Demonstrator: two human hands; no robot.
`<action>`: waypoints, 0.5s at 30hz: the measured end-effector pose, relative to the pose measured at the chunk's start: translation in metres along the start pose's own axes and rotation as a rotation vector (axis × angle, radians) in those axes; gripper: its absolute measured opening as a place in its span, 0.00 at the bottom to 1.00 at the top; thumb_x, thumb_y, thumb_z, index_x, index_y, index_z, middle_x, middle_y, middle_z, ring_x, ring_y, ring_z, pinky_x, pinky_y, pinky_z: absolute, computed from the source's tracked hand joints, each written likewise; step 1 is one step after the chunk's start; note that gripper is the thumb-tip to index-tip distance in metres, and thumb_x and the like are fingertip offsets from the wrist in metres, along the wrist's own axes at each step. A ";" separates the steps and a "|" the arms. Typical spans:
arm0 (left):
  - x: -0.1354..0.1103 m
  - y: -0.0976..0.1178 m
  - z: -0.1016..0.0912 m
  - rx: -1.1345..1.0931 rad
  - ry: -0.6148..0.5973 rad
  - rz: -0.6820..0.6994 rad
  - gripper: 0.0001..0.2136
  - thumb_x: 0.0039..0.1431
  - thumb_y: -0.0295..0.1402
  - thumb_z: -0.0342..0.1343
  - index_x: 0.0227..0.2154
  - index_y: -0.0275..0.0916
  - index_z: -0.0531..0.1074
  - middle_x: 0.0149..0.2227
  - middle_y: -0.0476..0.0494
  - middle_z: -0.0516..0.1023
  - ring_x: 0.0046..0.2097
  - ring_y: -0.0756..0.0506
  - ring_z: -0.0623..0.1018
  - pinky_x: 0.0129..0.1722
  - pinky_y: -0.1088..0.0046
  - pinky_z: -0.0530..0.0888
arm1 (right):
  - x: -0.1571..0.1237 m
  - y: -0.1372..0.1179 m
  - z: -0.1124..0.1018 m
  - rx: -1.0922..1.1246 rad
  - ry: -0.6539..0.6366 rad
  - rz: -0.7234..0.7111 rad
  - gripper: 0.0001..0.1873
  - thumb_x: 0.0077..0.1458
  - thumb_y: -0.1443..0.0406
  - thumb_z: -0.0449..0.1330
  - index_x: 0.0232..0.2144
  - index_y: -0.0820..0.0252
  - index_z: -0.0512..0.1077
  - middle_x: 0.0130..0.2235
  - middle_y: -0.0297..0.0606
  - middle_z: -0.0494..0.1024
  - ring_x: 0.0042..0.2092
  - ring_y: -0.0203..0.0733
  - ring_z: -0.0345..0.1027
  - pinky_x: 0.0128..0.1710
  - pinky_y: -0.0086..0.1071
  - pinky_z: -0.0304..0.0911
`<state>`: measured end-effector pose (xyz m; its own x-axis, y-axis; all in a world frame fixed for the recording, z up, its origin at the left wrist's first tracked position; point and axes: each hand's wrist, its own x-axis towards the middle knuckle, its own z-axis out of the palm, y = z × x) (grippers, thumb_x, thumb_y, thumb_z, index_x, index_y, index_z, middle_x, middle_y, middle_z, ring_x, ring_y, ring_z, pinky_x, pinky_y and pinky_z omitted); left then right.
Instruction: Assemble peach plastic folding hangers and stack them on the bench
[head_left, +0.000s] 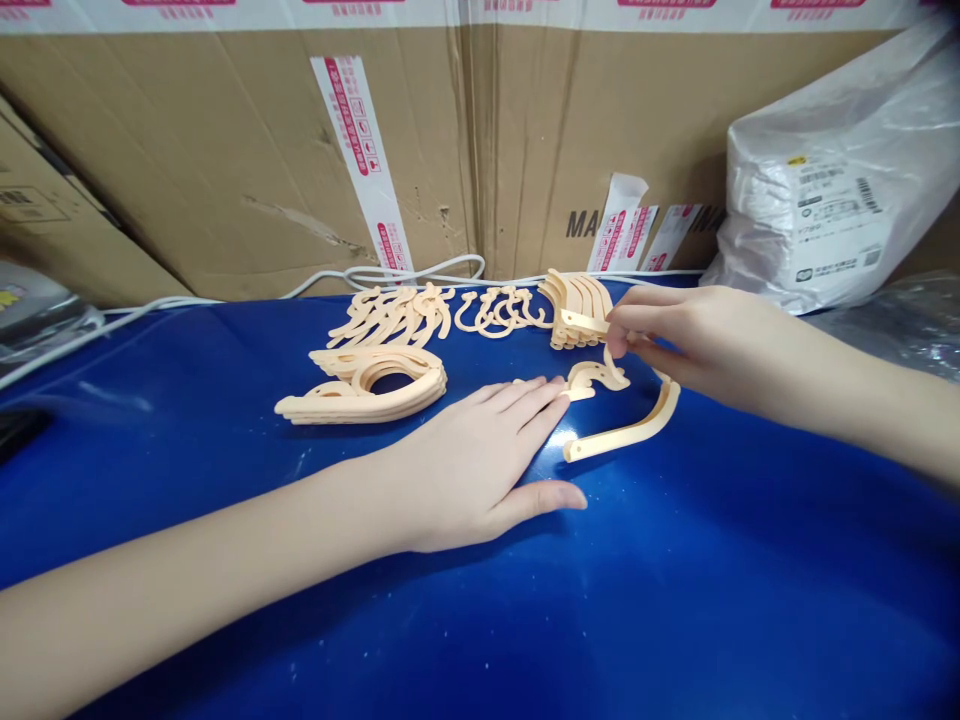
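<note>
My left hand [480, 462] lies flat and open on the blue table cover [675, 580], its fingertips touching a small curved peach plastic piece [595, 379]. My right hand [667, 333] is closed in a pinch on a thin peach strip [583, 322] taken from the small stack of curved pieces [576, 300]. A long curved peach arm [626, 430] lies on the cover just under my right hand. Further left sit a stack of large curved pieces [367, 385], a row of slim pieces [394, 315] and several hook pieces [499, 310].
Big cardboard boxes [300, 150] stand right behind the parts. A white cable [225, 297] runs along the table's back edge. A white plastic bag with a label [832, 190] rests at the back right. Grey wrapped items [37, 310] sit at the far left.
</note>
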<state>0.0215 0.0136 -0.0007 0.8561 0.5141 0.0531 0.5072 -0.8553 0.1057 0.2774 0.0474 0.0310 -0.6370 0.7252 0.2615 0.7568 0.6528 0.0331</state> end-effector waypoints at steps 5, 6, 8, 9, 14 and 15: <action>-0.043 0.015 0.001 0.080 0.044 -0.044 0.34 0.67 0.52 0.39 0.65 0.27 0.54 0.66 0.33 0.56 0.65 0.35 0.62 0.62 0.58 0.64 | 0.004 0.001 0.003 0.078 -0.035 -0.042 0.11 0.55 0.71 0.48 0.32 0.59 0.71 0.33 0.37 0.77 0.31 0.38 0.69 0.31 0.31 0.59; -0.054 0.019 0.003 0.097 0.074 -0.049 0.34 0.67 0.52 0.40 0.65 0.28 0.54 0.66 0.34 0.57 0.65 0.35 0.63 0.61 0.59 0.64 | 0.004 0.000 0.005 0.094 -0.044 -0.047 0.11 0.55 0.71 0.48 0.32 0.59 0.71 0.32 0.37 0.77 0.31 0.38 0.70 0.31 0.31 0.59; -0.077 0.025 0.007 0.137 0.147 -0.091 0.36 0.65 0.55 0.40 0.66 0.32 0.52 0.67 0.36 0.56 0.66 0.36 0.62 0.62 0.59 0.63 | 0.005 -0.003 0.010 0.134 -0.076 -0.058 0.11 0.55 0.72 0.49 0.33 0.60 0.71 0.33 0.37 0.77 0.32 0.38 0.70 0.32 0.31 0.60; -0.088 0.027 0.008 0.155 0.148 -0.088 0.37 0.65 0.56 0.40 0.67 0.33 0.50 0.67 0.37 0.56 0.65 0.36 0.62 0.62 0.58 0.63 | 0.005 -0.005 0.012 0.153 -0.088 -0.063 0.11 0.55 0.72 0.49 0.33 0.60 0.71 0.34 0.37 0.77 0.33 0.38 0.70 0.32 0.30 0.61; -0.119 0.030 0.002 0.239 0.136 -0.158 0.39 0.61 0.60 0.42 0.67 0.38 0.51 0.64 0.38 0.63 0.61 0.33 0.68 0.61 0.51 0.61 | 0.006 -0.007 0.021 0.205 -0.090 -0.067 0.11 0.58 0.73 0.50 0.37 0.60 0.71 0.40 0.40 0.75 0.38 0.40 0.71 0.36 0.32 0.64; -0.118 0.030 -0.001 0.240 0.151 -0.171 0.38 0.60 0.60 0.42 0.65 0.39 0.54 0.63 0.38 0.66 0.60 0.32 0.69 0.59 0.50 0.61 | 0.006 -0.007 0.021 0.209 -0.091 -0.064 0.11 0.59 0.72 0.50 0.38 0.60 0.72 0.41 0.40 0.75 0.39 0.40 0.71 0.38 0.33 0.64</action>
<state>-0.0644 -0.0726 -0.0026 0.7412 0.6397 0.2034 0.6666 -0.7372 -0.1105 0.2651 0.0512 0.0123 -0.7003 0.6914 0.1774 0.6736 0.7224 -0.1564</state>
